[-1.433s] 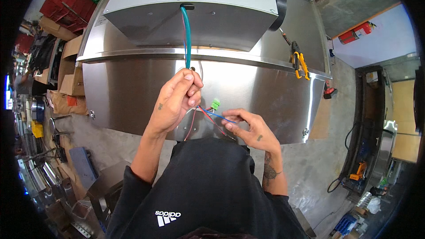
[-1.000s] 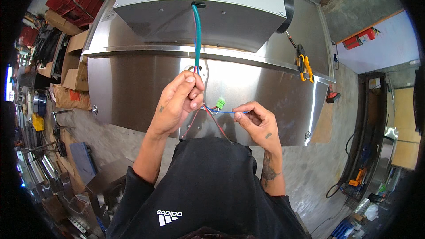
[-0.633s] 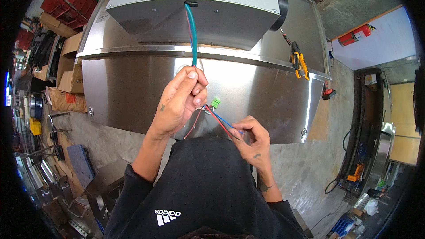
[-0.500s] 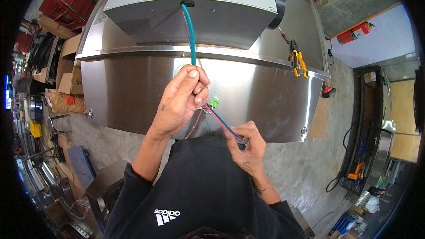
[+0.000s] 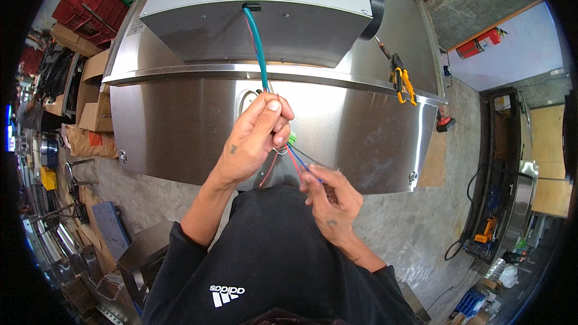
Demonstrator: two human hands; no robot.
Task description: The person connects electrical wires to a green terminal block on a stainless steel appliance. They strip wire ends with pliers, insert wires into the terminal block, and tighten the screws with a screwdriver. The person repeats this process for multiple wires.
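A teal cable (image 5: 256, 39) runs down from a slot in the underside of a grey metal box (image 5: 259, 33). My left hand (image 5: 256, 135) is closed round its lower end, in front of the steel panel. Beneath those fingers, thin wires (image 5: 295, 155), red, blue and dark, fan out towards my right hand (image 5: 333, 201). My right hand pinches the blue and red ones lower down; their tips are hidden by the fingers. A loose reddish wire (image 5: 269, 171) hangs below my left hand. Partly behind my left hand is a small green connector (image 5: 292, 139).
A stainless steel cabinet (image 5: 174, 126) carries the box. Yellow-handled pliers (image 5: 404, 84) lie on its ledge at the right. Cardboard boxes (image 5: 93, 105) stand at the left; a fire extinguisher (image 5: 478, 44) is at the far right. A red and black tool (image 5: 445, 121) sits beyond the cabinet's right side.
My right hand has shifted slightly up and left along the wires, which are now more spread apart. My left hand has moved a little right, still holding the cable.
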